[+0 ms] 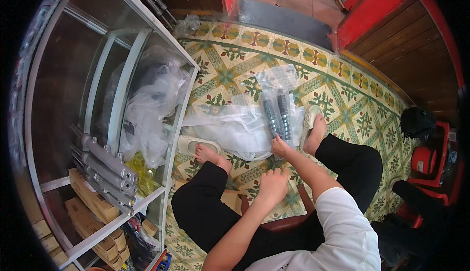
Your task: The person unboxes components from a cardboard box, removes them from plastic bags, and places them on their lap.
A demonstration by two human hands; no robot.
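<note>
My right hand (pixel 280 146) pinches the near end of a clear plastic bag (pixel 275 92) lying on the tiled floor. Inside the bag are two long, dark, ribbed pieces that look like coil springs (pixel 284 109), side by side. Closer to my body, my left hand (pixel 273 185) is curled with its knuckles up, apart from the bag. Whether anything is in its fingers is hidden. Under and left of the bag spreads crumpled clear plastic sheeting (pixel 227 131), between my two feet.
On the left stands a metal-framed glass cabinet (pixel 180 109) with plastic-wrapped goods, grey metal fork tubes (pixel 105 165) and cardboard boxes (pixel 93 202). Red plastic chairs (pixel 431 168) and a black bag (pixel 417 122) are at right. A red-framed wooden door (pixel 406 46) stands beyond.
</note>
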